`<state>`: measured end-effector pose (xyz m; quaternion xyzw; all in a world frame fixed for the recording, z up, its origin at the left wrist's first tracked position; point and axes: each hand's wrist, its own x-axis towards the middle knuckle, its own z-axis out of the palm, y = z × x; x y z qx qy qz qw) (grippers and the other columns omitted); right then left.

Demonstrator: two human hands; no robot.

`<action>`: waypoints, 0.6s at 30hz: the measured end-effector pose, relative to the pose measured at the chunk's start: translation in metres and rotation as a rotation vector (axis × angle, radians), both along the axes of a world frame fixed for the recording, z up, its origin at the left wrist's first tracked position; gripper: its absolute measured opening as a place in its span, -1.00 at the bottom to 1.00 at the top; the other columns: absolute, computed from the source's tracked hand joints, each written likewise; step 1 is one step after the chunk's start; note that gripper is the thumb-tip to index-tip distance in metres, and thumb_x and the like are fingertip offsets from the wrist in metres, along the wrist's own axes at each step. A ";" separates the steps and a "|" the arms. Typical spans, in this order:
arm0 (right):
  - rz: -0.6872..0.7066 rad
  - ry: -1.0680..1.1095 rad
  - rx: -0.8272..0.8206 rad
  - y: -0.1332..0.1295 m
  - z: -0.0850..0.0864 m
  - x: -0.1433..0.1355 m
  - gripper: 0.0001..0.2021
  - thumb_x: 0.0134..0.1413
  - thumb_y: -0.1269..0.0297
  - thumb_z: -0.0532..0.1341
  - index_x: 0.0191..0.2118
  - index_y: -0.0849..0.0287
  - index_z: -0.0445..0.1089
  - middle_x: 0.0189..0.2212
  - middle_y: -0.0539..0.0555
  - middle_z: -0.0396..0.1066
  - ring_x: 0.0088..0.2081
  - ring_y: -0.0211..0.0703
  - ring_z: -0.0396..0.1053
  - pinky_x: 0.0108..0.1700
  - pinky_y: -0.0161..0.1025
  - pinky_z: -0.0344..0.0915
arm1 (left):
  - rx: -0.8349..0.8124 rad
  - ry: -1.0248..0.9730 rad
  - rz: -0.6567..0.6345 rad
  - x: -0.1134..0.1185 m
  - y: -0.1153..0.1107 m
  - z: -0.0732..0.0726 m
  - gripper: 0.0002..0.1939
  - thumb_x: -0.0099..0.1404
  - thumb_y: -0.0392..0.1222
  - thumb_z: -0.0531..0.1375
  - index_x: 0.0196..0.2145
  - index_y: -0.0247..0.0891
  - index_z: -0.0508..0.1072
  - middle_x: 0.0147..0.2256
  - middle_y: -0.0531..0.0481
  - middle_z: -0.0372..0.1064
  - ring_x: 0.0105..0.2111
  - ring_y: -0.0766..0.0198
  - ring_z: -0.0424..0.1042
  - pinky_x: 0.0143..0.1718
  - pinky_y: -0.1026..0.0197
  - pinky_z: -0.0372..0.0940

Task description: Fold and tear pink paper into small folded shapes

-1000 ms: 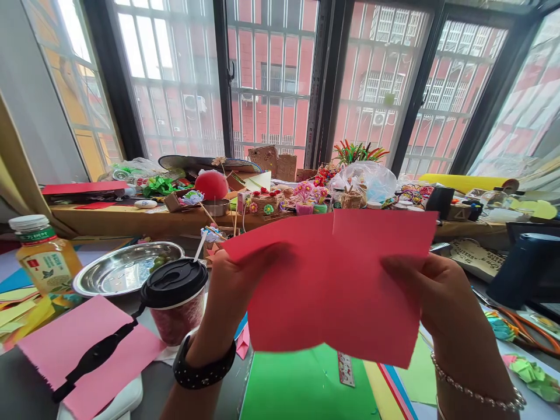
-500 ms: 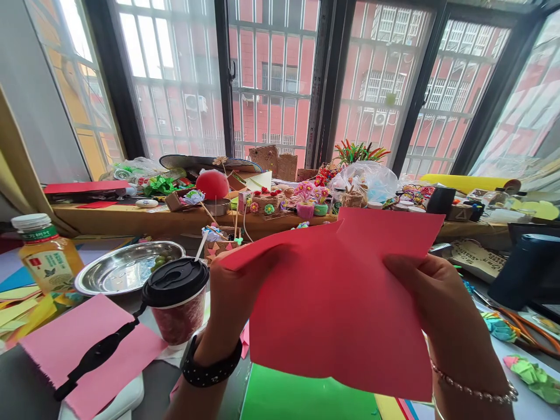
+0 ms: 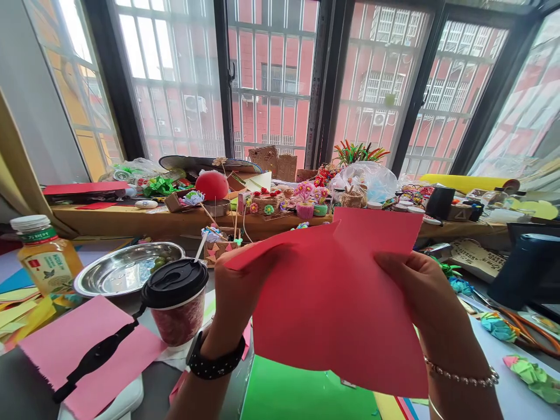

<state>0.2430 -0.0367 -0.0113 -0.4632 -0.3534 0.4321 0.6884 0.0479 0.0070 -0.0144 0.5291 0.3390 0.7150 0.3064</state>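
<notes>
A sheet of red paper (image 3: 332, 303) is held up in the air between both hands, with a short split at its top edge and its sides curving. My left hand (image 3: 240, 286) grips the paper's left edge, some fingers hidden behind it. Thumb against the front, my right hand (image 3: 415, 283) pinches the right side near the top. Below the red sheet lies green paper (image 3: 301, 391) on the table.
A lidded cup (image 3: 177, 303) stands just left of my left wrist, near a metal plate (image 3: 94, 286), a juice bottle (image 3: 48, 256) and pink paper (image 3: 126, 356). Paper crafts (image 3: 499, 326) and a dark blue cylinder (image 3: 525, 271) are at the right. Crafts crowd the windowsill.
My right hand has moved a little left with its side of the red paper, bringing the hands closer together. The lower edge of the sheet has risen slightly at the left, exposing more green.
</notes>
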 end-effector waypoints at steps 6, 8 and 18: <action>-0.013 -0.021 -0.018 0.001 0.000 -0.002 -0.97 -0.34 0.36 0.34 -0.61 0.14 0.48 -0.72 -0.01 0.46 -0.71 -0.21 0.37 -0.69 -0.42 0.31 | -0.038 -0.034 -0.053 -0.001 0.007 -0.002 -0.94 -0.16 -0.24 0.29 -0.59 -0.21 0.52 -0.61 0.11 0.44 -0.59 0.33 0.34 -0.59 0.35 0.25; 0.002 0.009 -0.013 0.001 0.000 -0.004 -0.95 -0.37 0.34 0.35 -0.62 0.15 0.48 -0.73 -0.01 0.45 -0.71 -0.23 0.37 -0.68 -0.44 0.31 | -0.039 -0.015 -0.018 -0.003 0.008 -0.004 -0.94 -0.17 -0.22 0.29 -0.62 -0.22 0.51 -0.66 0.13 0.40 -0.62 0.35 0.31 -0.64 0.37 0.22; 0.035 0.038 -0.016 0.005 -0.002 -0.001 -0.88 -0.42 0.30 0.38 -0.60 0.19 0.48 -0.71 0.01 0.46 -0.71 -0.23 0.37 -0.67 -0.40 0.30 | 0.010 0.084 0.059 -0.003 0.006 -0.006 -0.90 -0.12 -0.17 0.26 -0.64 -0.25 0.48 -0.71 0.13 0.31 -0.65 0.35 0.24 -0.63 0.33 0.21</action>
